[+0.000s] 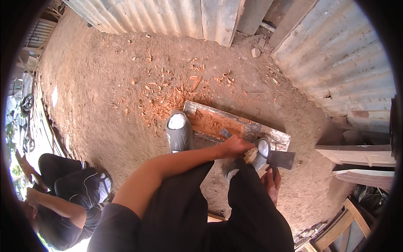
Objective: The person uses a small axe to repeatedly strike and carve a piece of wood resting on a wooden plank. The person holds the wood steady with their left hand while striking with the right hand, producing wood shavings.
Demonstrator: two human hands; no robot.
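Note:
My left hand [237,146] is closed around a chisel [225,133]. Its grey metal blade points to the far left over the board, and a pale, frayed wooden end [250,156] sticks out on the near right side of my fist. Lower right, my right hand [272,183] grips a dark tool with a flat, rectangular head [281,159], which is raised beside the chisel's end, apart from it. Under both lies a thick, weathered wooden board [275,136], hollowed out, with fresh orange wood and loose chips inside. My grey shoes [179,136] are against its near side.
Orange wood shavings [168,101] are strewn over the dirt ground beyond the board. Corrugated metal sheets [336,63] stand at the back and right. Wooden pieces [357,155] are at the right edge. Another person [71,197] sits at the lower left.

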